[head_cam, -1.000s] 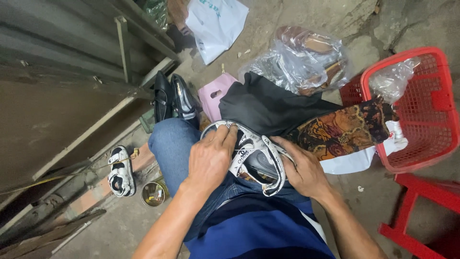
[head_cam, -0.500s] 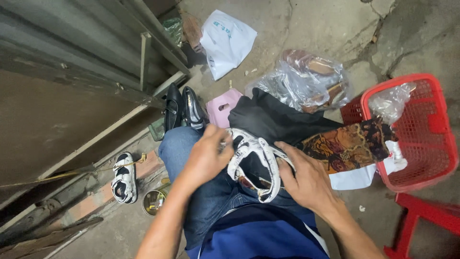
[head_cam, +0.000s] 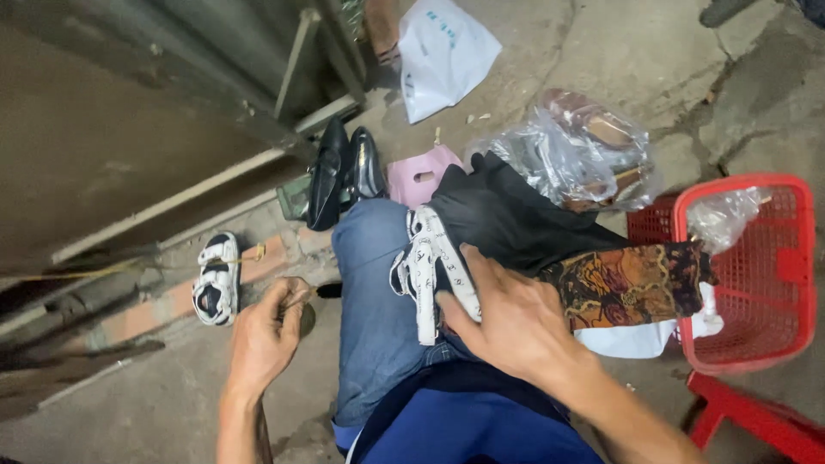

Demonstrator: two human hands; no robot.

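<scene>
cracked grey concrete floor (head_cam: 601, 60) spreads under dim light, a dull metal-framed wall panel (head_cam: 129, 129) runs along the left, a strip of reddish brick edging (head_cam: 155, 309) sits below it.

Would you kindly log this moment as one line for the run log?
left hand: lowered beside knee, fingers curled, contents unclear | right hand: holding white strappy sandal on lap | matching sandal: on ground

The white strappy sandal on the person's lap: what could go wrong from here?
1. Only the right hand holds the white strappy sandal, which is tilted on the denim-clad thigh; it might slide off.
2. The left hand reaches low beside the knee, over something small that cannot be made out; it might tip or spill.
</scene>
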